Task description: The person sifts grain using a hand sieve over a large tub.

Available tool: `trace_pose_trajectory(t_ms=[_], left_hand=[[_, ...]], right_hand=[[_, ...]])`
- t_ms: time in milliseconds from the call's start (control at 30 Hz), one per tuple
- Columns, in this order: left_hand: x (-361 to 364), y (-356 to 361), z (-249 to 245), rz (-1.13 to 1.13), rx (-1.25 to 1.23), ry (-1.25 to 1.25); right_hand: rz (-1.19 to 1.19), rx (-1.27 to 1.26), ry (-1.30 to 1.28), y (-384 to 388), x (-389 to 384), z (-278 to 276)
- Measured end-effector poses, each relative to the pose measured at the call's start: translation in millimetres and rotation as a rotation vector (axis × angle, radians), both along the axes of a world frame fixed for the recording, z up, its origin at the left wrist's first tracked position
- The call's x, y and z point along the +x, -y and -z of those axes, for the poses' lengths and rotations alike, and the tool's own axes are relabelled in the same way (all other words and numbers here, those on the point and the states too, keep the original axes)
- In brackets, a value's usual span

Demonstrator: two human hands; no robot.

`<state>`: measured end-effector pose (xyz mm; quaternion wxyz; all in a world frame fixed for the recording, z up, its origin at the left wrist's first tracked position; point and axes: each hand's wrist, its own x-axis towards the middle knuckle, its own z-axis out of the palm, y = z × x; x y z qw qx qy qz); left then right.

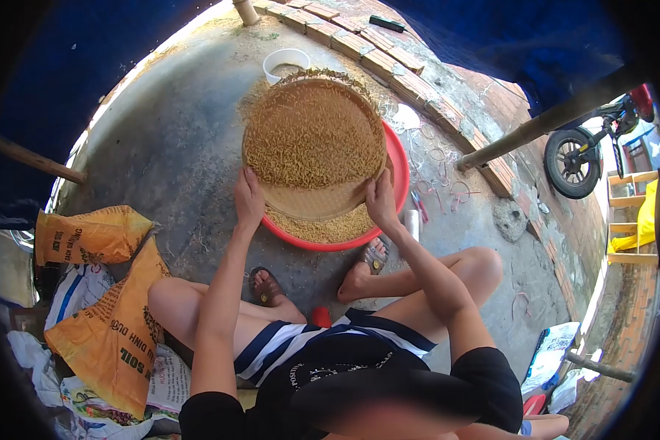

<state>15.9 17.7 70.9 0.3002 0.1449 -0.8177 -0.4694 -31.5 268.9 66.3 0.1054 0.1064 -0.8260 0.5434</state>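
A round woven winnowing basket (308, 199) is held out in front of me above the floor. My left hand (249, 199) grips its near left rim, and my right hand (380, 198) is closed on the near right rim. Small yellow-brown grains (312, 143) fill the far part of the basket, some of them apparently in the air and past its far edge. Below it stands a wide red basin (403, 172), partly covered by the basket, with more grains (323, 232) showing inside. My fingers under the rim are hidden.
A white tub (286, 53) stands beyond the basket. Orange sacks (110, 323) lie at left. A white cylinder (412, 224), pliers (419, 207) and thin loops (458, 192) are on the floor at right. A row of bricks (389, 70) and a slanting pole (543, 125) border the right.
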Motion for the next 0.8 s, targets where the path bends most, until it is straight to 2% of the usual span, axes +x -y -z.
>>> trace_pose_trajectory(t_ms=[67, 100, 133, 167, 200, 267, 300, 333, 367, 400, 433, 467, 533, 600, 667, 700, 733, 767, 800], left_hand=[[-4, 7, 64, -0.045, -0.155, 0.191], [0, 3, 64, -0.047, -0.154, 0.194], [6, -3, 64, -0.032, 0.092, 0.462], [10, -6, 63, -0.016, 0.34, 0.727], [11, -4, 64, -0.016, 0.337, 0.729], [8, 0, 65, 0.006, 0.331, 0.659], [5, 2, 59, 0.008, 0.33, 0.658], [1, 5, 53, -0.002, 0.102, 0.412], [-2, 8, 47, -0.013, -0.123, 0.163], [-1, 6, 27, -0.013, -0.122, 0.161], [1, 1, -3, 0.009, -0.021, 0.082], [2, -3, -17, 0.032, 0.08, 0.005], [-1, -3, 2, 0.016, 0.006, 0.041], [-5, 2, 43, 0.0, -0.075, 0.062], [-3, 9, 97, -0.026, -0.071, 0.354], [1, 6, 90, -0.028, -0.069, 0.358], [4, 1, 73, -0.041, 0.153, 0.546], [3, -1, 62, -0.052, 0.375, 0.724], [0, 4, 66, -0.05, 0.373, 0.718]], right_hand=[[0.013, 0.203, 0.109, -6, -5, 50], [0.013, 0.191, 0.239, -5, -2, 60], [0.01, 0.192, 0.244, -11, 0, 68], [-0.045, 0.218, 0.472, -16, 3, 76], [-0.1, 0.241, 0.695, -16, 6, 68], [-0.095, 0.25, 0.668, -14, 6, 54], [-0.044, 0.251, 0.504, -11, 3, 51], [0.007, 0.251, 0.338, -8, 1, 47], [0.008, 0.251, 0.336, -9, 0, 42], [0.003, 0.177, 0.177, -5, 3, 13], [-0.004, 0.105, 0.02, -2, 4, -3], [-0.005, 0.107, 0.02, 0, 2, -3], [0.007, 0.092, 0.015, 1, 1, -2], [0.021, 0.188, 0.101, -3, -8, 50], [0.031, 0.284, 0.195, -6, -10, 78], [0.006, 0.321, 0.316, -8, -8, 83], [-0.016, 0.356, 0.437, -8, -6, 83], [-0.015, 0.354, 0.434, -9, -6, 82], [-0.023, 0.271, 0.451, -8, -5, 73]])
